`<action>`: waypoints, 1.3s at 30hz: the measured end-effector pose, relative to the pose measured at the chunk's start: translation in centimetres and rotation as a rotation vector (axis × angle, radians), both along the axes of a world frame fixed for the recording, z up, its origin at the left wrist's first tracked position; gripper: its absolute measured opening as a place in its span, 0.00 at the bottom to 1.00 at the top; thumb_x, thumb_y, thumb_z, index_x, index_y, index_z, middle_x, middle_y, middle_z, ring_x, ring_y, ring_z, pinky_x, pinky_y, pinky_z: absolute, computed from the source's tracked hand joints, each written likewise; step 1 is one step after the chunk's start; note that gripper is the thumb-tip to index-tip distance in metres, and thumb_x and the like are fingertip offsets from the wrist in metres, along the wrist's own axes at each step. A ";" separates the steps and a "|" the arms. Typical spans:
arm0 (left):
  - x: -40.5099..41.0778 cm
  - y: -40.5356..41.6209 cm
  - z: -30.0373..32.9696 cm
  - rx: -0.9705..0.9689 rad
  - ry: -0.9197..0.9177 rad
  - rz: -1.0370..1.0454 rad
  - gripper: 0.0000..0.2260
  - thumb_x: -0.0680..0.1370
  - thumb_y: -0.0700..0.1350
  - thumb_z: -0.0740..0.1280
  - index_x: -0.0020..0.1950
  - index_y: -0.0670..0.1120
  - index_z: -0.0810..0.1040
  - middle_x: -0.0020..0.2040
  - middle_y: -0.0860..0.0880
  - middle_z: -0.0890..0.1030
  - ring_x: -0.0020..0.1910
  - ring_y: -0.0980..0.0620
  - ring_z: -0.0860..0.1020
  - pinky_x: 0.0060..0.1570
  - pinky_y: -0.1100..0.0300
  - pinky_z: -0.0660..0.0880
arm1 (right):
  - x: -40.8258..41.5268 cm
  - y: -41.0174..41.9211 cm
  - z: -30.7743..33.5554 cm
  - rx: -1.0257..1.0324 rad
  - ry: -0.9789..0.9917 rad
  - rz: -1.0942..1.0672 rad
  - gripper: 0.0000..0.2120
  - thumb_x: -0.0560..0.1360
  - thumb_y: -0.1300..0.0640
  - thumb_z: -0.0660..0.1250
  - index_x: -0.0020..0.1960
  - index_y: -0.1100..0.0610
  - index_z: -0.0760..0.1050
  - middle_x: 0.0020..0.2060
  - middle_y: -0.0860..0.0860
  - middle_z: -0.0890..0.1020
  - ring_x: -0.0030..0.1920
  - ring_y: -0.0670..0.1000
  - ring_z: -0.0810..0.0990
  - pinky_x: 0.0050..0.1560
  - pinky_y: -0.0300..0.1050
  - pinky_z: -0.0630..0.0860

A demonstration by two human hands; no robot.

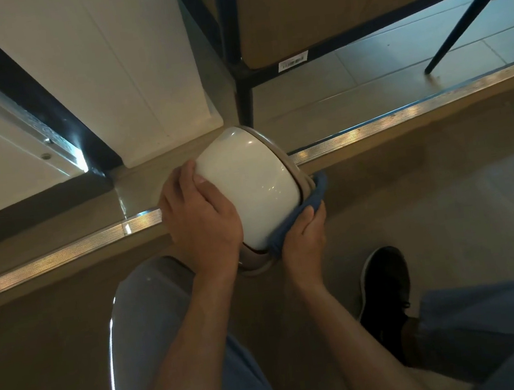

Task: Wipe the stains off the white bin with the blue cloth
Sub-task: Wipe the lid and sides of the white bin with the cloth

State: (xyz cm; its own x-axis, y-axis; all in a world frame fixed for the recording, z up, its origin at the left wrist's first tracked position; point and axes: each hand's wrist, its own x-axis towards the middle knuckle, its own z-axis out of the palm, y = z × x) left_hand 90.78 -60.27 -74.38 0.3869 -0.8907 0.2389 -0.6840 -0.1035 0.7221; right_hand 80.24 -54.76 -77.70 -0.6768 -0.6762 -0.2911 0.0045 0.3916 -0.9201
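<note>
The white bin (254, 182) is tilted on its side above the floor, its base toward the upper left and its beige rim toward the lower right. My left hand (200, 221) grips the bin's base end, thumb on the white wall. My right hand (303, 241) holds the blue cloth (308, 201) bunched against the rim on the bin's lower right side. Part of the cloth is hidden behind the bin. No stains show on the visible white wall.
A metal step edge (401, 118) runs across the floor behind the bin. A second pale bin-like object (146, 331) stands at the lower left. A dark table leg (244, 99) and white cabinet (138, 79) lie beyond. My black shoe (387, 295) is at the right.
</note>
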 end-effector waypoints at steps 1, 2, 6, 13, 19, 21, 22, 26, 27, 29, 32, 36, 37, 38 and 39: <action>0.1 -0.1 0.0 -0.001 -0.002 -0.001 0.19 0.84 0.49 0.53 0.69 0.47 0.76 0.68 0.45 0.76 0.66 0.45 0.73 0.62 0.42 0.73 | 0.7 0.9 -0.2 0.006 0.007 0.025 0.20 0.87 0.56 0.50 0.77 0.57 0.60 0.59 0.47 0.72 0.54 0.39 0.71 0.44 0.18 0.62; 0.1 -0.1 -0.1 -0.005 0.000 0.000 0.19 0.84 0.49 0.53 0.69 0.47 0.77 0.67 0.45 0.76 0.66 0.45 0.73 0.62 0.42 0.73 | 1.4 1.8 -0.3 0.022 0.008 0.049 0.21 0.86 0.56 0.50 0.78 0.57 0.58 0.60 0.47 0.72 0.53 0.38 0.71 0.44 0.17 0.62; 0.0 0.0 0.2 -0.002 -0.008 -0.005 0.19 0.85 0.49 0.53 0.69 0.47 0.76 0.67 0.45 0.76 0.65 0.45 0.73 0.61 0.42 0.74 | 2.3 2.8 -0.2 0.082 -0.039 0.099 0.23 0.86 0.52 0.50 0.80 0.52 0.54 0.62 0.48 0.73 0.57 0.46 0.73 0.49 0.29 0.67; -0.1 0.2 0.3 0.017 -0.009 -0.013 0.20 0.85 0.50 0.52 0.71 0.47 0.75 0.68 0.46 0.75 0.67 0.45 0.73 0.64 0.43 0.73 | 0.2 0.3 0.1 0.054 -0.062 -0.001 0.19 0.86 0.53 0.51 0.76 0.55 0.61 0.58 0.48 0.74 0.56 0.48 0.74 0.47 0.32 0.65; 0.0 0.0 0.1 0.013 -0.011 -0.039 0.19 0.85 0.50 0.52 0.70 0.47 0.75 0.68 0.46 0.76 0.66 0.47 0.73 0.62 0.44 0.74 | 5.0 4.8 -0.4 0.104 -0.107 0.088 0.25 0.86 0.52 0.50 0.81 0.53 0.50 0.69 0.50 0.70 0.62 0.43 0.69 0.51 0.23 0.63; -0.1 0.0 0.2 0.011 -0.015 -0.037 0.20 0.85 0.50 0.52 0.70 0.47 0.75 0.68 0.46 0.76 0.66 0.46 0.73 0.62 0.44 0.74 | 4.7 4.3 0.2 0.110 -0.127 0.088 0.24 0.86 0.53 0.49 0.81 0.52 0.49 0.65 0.49 0.70 0.61 0.43 0.67 0.53 0.28 0.62; -0.2 0.0 0.3 0.015 -0.017 -0.032 0.20 0.84 0.50 0.51 0.70 0.47 0.75 0.68 0.46 0.76 0.66 0.46 0.73 0.62 0.44 0.74 | 4.0 3.7 0.3 0.102 -0.146 0.080 0.24 0.86 0.52 0.49 0.81 0.51 0.49 0.63 0.47 0.69 0.60 0.44 0.67 0.55 0.31 0.62; -0.4 0.1 0.4 0.018 -0.022 -0.032 0.20 0.84 0.50 0.51 0.71 0.46 0.74 0.68 0.45 0.76 0.66 0.44 0.73 0.63 0.44 0.73 | 0.4 0.3 -0.2 0.038 -0.170 -0.028 0.20 0.87 0.52 0.50 0.77 0.53 0.60 0.60 0.47 0.74 0.63 0.48 0.73 0.53 0.31 0.67; -0.4 0.1 0.4 0.016 -0.017 -0.031 0.20 0.84 0.50 0.51 0.71 0.46 0.74 0.68 0.44 0.76 0.67 0.44 0.73 0.63 0.43 0.73 | 0.4 0.1 -0.5 0.012 -0.165 -0.060 0.19 0.87 0.53 0.50 0.76 0.54 0.61 0.60 0.48 0.75 0.62 0.49 0.75 0.49 0.26 0.68; -0.3 0.1 0.3 0.014 -0.009 -0.035 0.21 0.84 0.50 0.51 0.71 0.46 0.75 0.68 0.44 0.76 0.67 0.44 0.72 0.63 0.42 0.73 | 1.6 0.7 -0.6 -0.008 -0.135 -0.087 0.21 0.87 0.53 0.49 0.79 0.54 0.59 0.63 0.46 0.73 0.61 0.44 0.72 0.46 0.17 0.63; -0.3 0.1 0.4 0.009 -0.012 -0.048 0.21 0.84 0.51 0.51 0.70 0.46 0.75 0.68 0.45 0.76 0.66 0.45 0.73 0.63 0.43 0.73 | 3.5 2.6 -0.8 -0.024 -0.126 -0.060 0.24 0.87 0.53 0.49 0.81 0.54 0.52 0.65 0.44 0.69 0.59 0.35 0.66 0.47 0.15 0.58; -0.4 0.0 0.4 0.014 -0.014 -0.045 0.21 0.84 0.51 0.51 0.71 0.46 0.75 0.68 0.45 0.75 0.67 0.45 0.72 0.63 0.42 0.73 | 1.4 1.4 -0.8 -0.065 -0.171 -0.024 0.22 0.87 0.52 0.49 0.80 0.52 0.55 0.62 0.41 0.71 0.55 0.33 0.72 0.48 0.16 0.61; -0.4 0.0 0.4 0.013 -0.011 -0.045 0.21 0.84 0.51 0.51 0.71 0.46 0.75 0.68 0.45 0.75 0.67 0.45 0.72 0.63 0.42 0.73 | 0.6 0.8 -0.8 -0.090 -0.167 -0.023 0.21 0.87 0.53 0.49 0.79 0.52 0.57 0.61 0.40 0.72 0.52 0.28 0.73 0.48 0.17 0.63; -0.4 0.0 0.4 0.013 -0.013 -0.047 0.21 0.84 0.52 0.51 0.71 0.46 0.75 0.68 0.45 0.75 0.67 0.45 0.72 0.63 0.42 0.73 | -0.2 0.3 -0.8 -0.110 -0.157 -0.019 0.20 0.87 0.54 0.49 0.78 0.54 0.59 0.60 0.41 0.73 0.51 0.25 0.73 0.49 0.18 0.65; -0.4 0.0 0.4 0.014 -0.018 -0.049 0.22 0.84 0.52 0.50 0.71 0.46 0.75 0.68 0.45 0.75 0.67 0.45 0.72 0.63 0.42 0.73 | -1.1 -0.2 -1.0 -0.119 -0.144 -0.010 0.19 0.87 0.54 0.49 0.77 0.55 0.61 0.59 0.41 0.75 0.52 0.27 0.74 0.50 0.20 0.67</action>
State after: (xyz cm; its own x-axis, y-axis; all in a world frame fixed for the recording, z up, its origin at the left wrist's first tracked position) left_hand 90.42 -60.25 -73.95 0.3389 -0.9116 0.2325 -0.7014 -0.0801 0.7082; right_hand 79.16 -54.96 -78.66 -0.6407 -0.7050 -0.3042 0.1432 0.2794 -0.9494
